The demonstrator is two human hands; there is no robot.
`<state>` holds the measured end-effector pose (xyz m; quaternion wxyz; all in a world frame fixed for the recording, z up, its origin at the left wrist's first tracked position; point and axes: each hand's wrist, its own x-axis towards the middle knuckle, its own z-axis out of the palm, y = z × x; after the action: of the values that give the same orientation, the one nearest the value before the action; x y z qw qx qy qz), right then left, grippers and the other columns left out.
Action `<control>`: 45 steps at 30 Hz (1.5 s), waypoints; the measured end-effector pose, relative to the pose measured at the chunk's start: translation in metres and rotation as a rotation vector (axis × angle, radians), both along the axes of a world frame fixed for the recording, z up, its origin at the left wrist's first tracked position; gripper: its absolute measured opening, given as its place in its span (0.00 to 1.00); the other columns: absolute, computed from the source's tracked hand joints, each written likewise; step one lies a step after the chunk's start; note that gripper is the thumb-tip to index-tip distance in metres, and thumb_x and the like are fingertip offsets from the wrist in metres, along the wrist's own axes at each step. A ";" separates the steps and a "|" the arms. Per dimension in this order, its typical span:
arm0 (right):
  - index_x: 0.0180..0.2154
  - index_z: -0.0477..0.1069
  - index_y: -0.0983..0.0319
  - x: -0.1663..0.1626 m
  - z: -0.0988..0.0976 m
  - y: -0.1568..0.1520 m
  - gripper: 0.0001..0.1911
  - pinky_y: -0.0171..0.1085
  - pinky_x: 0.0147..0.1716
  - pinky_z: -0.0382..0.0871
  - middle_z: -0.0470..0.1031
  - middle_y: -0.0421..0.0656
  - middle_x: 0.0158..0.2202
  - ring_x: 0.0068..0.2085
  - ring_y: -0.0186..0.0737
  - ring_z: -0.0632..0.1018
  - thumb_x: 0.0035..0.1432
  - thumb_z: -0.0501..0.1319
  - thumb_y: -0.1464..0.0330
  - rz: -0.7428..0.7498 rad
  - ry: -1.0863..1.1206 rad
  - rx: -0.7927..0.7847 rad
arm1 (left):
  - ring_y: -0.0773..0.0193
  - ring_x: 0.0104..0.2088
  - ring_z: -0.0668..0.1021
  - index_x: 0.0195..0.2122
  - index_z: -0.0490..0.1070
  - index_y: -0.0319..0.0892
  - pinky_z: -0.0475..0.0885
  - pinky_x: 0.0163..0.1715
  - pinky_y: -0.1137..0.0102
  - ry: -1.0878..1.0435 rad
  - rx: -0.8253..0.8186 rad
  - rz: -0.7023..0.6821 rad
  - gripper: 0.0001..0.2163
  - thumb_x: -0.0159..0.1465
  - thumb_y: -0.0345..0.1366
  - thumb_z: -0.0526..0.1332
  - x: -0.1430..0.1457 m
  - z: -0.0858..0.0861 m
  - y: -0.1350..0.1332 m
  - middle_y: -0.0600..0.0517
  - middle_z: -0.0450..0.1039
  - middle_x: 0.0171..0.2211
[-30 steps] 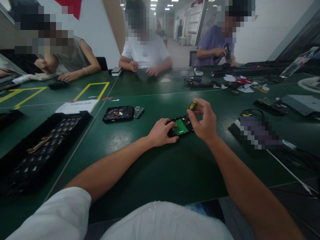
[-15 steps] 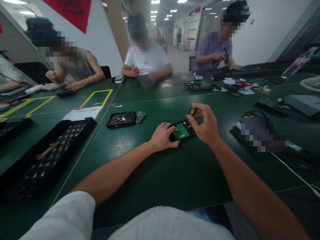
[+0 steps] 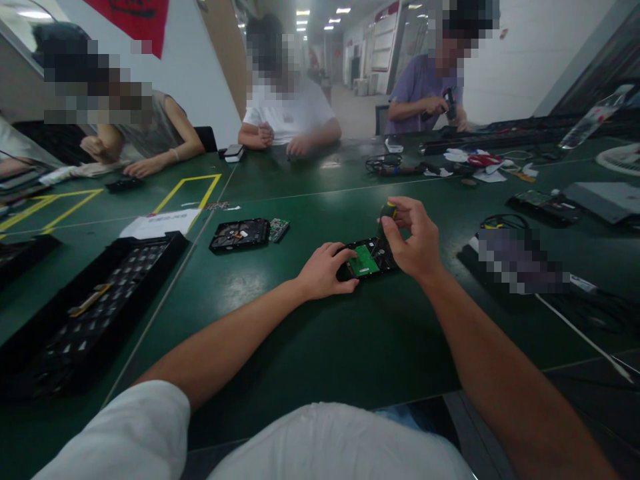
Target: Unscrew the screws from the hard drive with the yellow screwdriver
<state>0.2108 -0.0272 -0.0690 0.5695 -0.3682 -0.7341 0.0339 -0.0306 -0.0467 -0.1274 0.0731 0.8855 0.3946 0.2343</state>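
Note:
A black hard drive (image 3: 384,255) with a green circuit board (image 3: 365,261) facing up lies on the table in front of me. My left hand (image 3: 327,272) is closed around its left end, fingers over the top edge and thumb along the near side. Above the drive's right end, my right hand (image 3: 413,237) pinches the dark green and yellow handle of a small screwdriver (image 3: 388,212), held about upright. Its tip is hidden behind my fingers. Left of the drive lies another opened hard drive (image 3: 239,235), with a loose circuit board (image 3: 279,230) beside it.
A long black tray (image 3: 107,293) with small parts stands at the left, near a white paper sheet (image 3: 160,223). On the right are a grey box (image 3: 603,200), another drive (image 3: 543,207) and cables (image 3: 505,221). Several people sit across the green table (image 3: 310,367).
My right hand has shifted slightly, and the screwdriver handle now stands more upright. My left hand stays on the hard drive. The view has tilted a little.

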 end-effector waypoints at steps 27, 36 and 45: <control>0.62 0.69 0.52 -0.005 0.002 -0.005 0.21 0.51 0.45 0.83 0.76 0.48 0.55 0.48 0.50 0.81 0.70 0.63 0.62 0.008 -0.065 0.032 | 0.43 0.61 0.74 0.63 0.64 0.41 0.70 0.63 0.49 -0.070 -0.044 0.053 0.32 0.68 0.60 0.63 0.006 0.007 -0.005 0.38 0.73 0.58; 0.61 0.70 0.52 -0.004 0.000 -0.004 0.19 0.50 0.43 0.82 0.77 0.48 0.54 0.44 0.48 0.82 0.71 0.62 0.60 -0.056 -0.040 0.041 | 0.51 0.59 0.76 0.58 0.69 0.42 0.73 0.60 0.53 -0.151 -0.079 0.125 0.15 0.77 0.44 0.54 0.003 -0.005 0.006 0.42 0.77 0.55; 0.57 0.73 0.53 -0.003 0.002 -0.005 0.19 0.47 0.39 0.82 0.76 0.47 0.49 0.43 0.47 0.81 0.67 0.68 0.61 -0.044 -0.046 0.082 | 0.50 0.58 0.77 0.58 0.70 0.40 0.74 0.59 0.53 -0.128 -0.064 0.119 0.16 0.77 0.45 0.54 0.004 -0.003 0.005 0.41 0.77 0.54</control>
<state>0.2077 -0.0317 -0.0672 0.5677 -0.3612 -0.7396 -0.0172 -0.0266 -0.0421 -0.1306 0.1126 0.8409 0.4482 0.2817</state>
